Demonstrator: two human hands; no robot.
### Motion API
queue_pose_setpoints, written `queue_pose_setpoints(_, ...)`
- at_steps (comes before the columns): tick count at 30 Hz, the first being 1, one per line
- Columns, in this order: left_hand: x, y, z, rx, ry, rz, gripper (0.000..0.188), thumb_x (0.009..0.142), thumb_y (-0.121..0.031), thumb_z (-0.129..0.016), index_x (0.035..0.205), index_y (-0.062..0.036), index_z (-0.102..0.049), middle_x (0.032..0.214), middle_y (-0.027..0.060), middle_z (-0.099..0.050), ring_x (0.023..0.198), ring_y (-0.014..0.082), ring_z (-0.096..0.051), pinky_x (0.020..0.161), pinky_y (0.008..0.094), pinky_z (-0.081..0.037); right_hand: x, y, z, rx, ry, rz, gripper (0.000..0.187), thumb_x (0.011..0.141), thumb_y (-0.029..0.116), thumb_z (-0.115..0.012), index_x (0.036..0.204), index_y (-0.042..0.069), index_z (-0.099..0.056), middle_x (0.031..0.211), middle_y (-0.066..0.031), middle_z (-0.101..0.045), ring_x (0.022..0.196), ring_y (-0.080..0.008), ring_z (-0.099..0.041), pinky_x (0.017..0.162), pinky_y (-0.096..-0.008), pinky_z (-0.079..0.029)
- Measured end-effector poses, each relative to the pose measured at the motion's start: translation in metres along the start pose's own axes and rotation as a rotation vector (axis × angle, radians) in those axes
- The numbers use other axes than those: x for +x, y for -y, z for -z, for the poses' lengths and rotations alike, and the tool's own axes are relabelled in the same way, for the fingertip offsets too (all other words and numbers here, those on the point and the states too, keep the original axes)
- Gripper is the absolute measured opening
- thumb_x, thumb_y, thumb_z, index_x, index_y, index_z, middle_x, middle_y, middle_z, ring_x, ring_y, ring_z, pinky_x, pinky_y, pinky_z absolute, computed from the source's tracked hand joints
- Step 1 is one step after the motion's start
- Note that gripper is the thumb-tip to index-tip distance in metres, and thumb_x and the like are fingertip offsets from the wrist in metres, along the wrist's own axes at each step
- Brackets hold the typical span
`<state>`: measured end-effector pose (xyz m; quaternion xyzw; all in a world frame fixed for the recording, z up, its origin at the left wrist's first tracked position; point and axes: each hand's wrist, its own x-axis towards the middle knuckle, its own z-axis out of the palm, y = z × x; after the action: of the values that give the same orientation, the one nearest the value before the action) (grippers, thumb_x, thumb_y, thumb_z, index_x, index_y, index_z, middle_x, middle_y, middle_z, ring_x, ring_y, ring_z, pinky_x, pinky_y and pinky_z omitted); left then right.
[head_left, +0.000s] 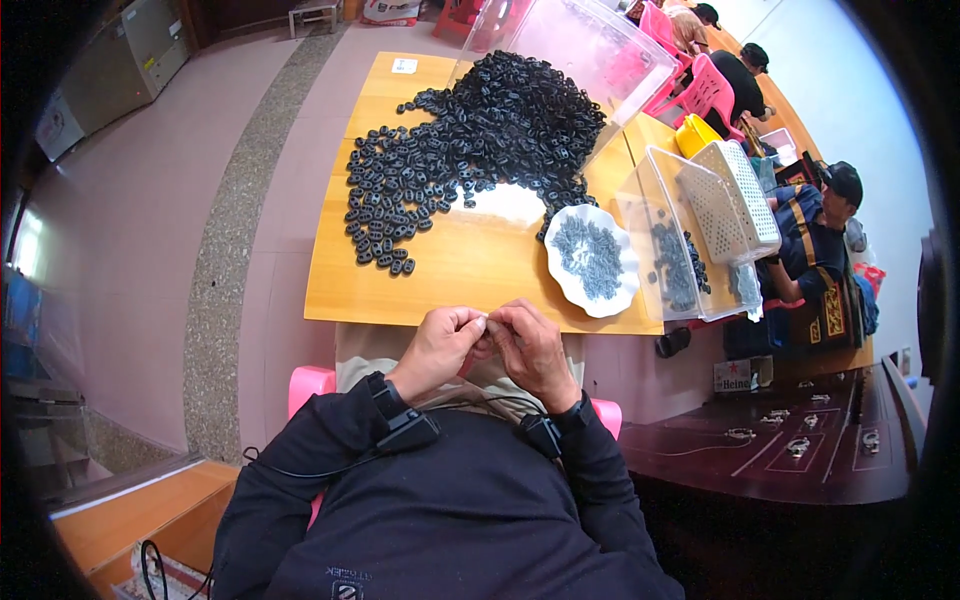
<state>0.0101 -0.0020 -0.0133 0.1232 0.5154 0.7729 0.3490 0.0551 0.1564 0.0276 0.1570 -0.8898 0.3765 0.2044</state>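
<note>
My left hand [440, 347] and my right hand [532, 350] meet over my lap, just in front of the table's near edge. Thumbs and fingers of both are pinched together, fingertips almost touching. Anything between them is too small to make out. Beyond them on the wooden table [470, 290] spreads a big heap of small black oval pieces [520, 115], each with two holes. Looser black pieces [385, 215] lie toward the left. Nearest my right hand is a white scalloped dish [627, 285] holding many small greyish, translucent bits.
A clear plastic bin [640, 75] lies tipped behind the heap. At the right stand another clear box [650, 300] with black and grey pieces, a white perforated basket [735, 205] and a yellow container [697, 135]. A co-worker [815, 235] sits beyond, others farther back.
</note>
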Motion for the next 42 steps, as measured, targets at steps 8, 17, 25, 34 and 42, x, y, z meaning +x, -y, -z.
queue_pose_setpoints(8, 0.0, 0.0, -0.003, -0.031, -0.026, 0.052, 0.023, 0.099, -0.016, -0.049, 0.103, 0.003, -0.061, 0.087, 0.0037, -0.063, 0.074, 0.0097, -0.062, 0.07, 0.0236, -0.054, 0.004, -0.004, 0.019, -0.047, -0.14, -0.217, 0.004, 0.088, 0.002, -0.058, 0.087, 0.0, -0.055, 0.076, -0.0099, -0.054, 0.062, -0.0176, -0.052, 0.057, -0.0282, -0.042)
queue_pose_setpoints(17, -0.002, -0.006, -0.007, -0.14, -0.021, 0.094, 0.022, 0.098, -0.017, -0.052, 0.103, 0.0031, -0.061, 0.089, 0.0059, -0.063, 0.075, 0.0103, -0.062, 0.07, 0.0245, -0.055, 0.011, -0.058, 0.076, -0.768, -0.205, -0.237, 0.006, 0.087, 0.007, -0.062, 0.087, 0.001, -0.063, 0.078, -0.0127, -0.062, 0.061, -0.0244, -0.058, 0.056, -0.0333, -0.045)
queue_pose_setpoints(25, -0.004, -0.01, -0.008, -0.277, 0.012, 0.135, 0.021, 0.098, -0.017, -0.054, 0.101, 0.0024, -0.061, 0.088, 0.0055, -0.064, 0.074, 0.0102, -0.062, 0.07, 0.0238, -0.054, -0.007, -0.016, 0.024, 0.444, 0.095, -0.337, 0.013, 0.086, -0.002, -0.064, 0.099, -0.003, -0.066, 0.093, -0.0046, -0.061, 0.071, -0.0046, -0.054, 0.058, -0.0184, -0.044)
queue_pose_setpoints(34, -0.006, -0.01, -0.008, -0.292, 0.019, 0.1, 0.022, 0.098, -0.016, -0.054, 0.104, 0.0029, -0.062, 0.09, 0.0049, -0.064, 0.078, 0.0097, -0.061, 0.07, 0.0227, -0.054, -0.01, -0.017, 0.007, 0.497, 0.044, -0.301, 0.008, 0.086, 0.001, -0.066, 0.093, -0.003, -0.066, 0.089, -0.0074, -0.062, 0.073, -0.0108, -0.059, 0.061, -0.0214, -0.047)
queue_pose_setpoints(42, -0.004, -0.011, -0.008, -0.288, -0.007, 0.126, 0.02, 0.097, -0.015, -0.055, 0.105, 0.0018, -0.063, 0.087, 0.0045, -0.064, 0.076, 0.0094, -0.061, 0.07, 0.0217, -0.054, -0.014, -0.019, 0.004, 0.415, 0.026, -0.277, 0.005, 0.091, 0.0, -0.06, 0.093, -0.005, -0.061, 0.089, -0.0069, -0.06, 0.07, -0.0093, -0.059, 0.06, -0.0211, -0.049)
